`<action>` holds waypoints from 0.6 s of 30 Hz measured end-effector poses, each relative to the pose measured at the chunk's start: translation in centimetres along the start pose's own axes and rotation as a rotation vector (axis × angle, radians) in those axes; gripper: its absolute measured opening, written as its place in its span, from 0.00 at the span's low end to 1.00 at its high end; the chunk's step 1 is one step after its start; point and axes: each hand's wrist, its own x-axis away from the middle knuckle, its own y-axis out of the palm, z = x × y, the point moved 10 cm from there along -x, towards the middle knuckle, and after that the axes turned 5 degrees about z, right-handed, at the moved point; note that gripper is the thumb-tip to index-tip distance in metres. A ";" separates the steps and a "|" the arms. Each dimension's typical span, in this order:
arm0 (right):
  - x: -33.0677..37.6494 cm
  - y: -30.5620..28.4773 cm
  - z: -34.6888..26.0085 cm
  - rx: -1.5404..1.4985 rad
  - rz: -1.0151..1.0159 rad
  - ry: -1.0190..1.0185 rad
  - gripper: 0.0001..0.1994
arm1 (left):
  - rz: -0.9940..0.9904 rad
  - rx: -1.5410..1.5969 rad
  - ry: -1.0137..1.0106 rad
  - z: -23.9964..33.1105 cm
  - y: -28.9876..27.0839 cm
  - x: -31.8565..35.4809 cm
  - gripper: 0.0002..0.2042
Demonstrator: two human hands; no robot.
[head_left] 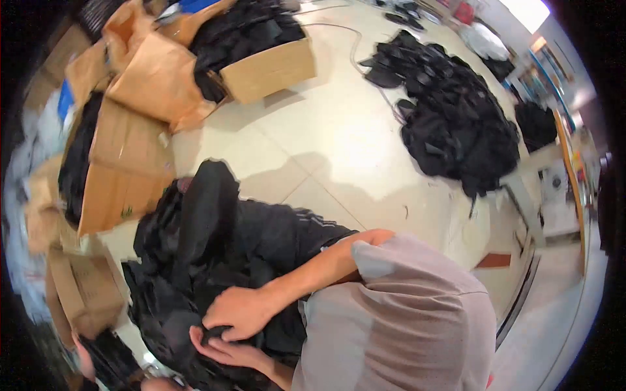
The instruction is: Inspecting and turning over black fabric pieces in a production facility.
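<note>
Head view: hands (238,314) on black cloth (214,334); green-marked carton (127,176)

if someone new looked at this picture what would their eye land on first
Probably the bare hands near the lower middle, the right hand above the left hand, meeting at a bit of black cloth. Next, likely the big black heap spread on the pale floor at upper right, then the cardboard box at upper left, piled with black material.
</note>
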 end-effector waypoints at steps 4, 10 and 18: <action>0.9 0.2 0.9 -0.124 -0.106 0.088 0.17 | -0.391 0.063 0.084 0.2 3.0 -0.7 0.29; 1.2 -5.7 -0.3 -0.135 0.180 0.164 0.20 | -0.438 -0.146 -0.323 -7.6 1.8 0.7 0.24; 0.3 -8.6 -1.8 0.014 0.339 0.121 0.17 | -0.611 -0.229 -0.055 -1.5 1.3 -3.2 0.16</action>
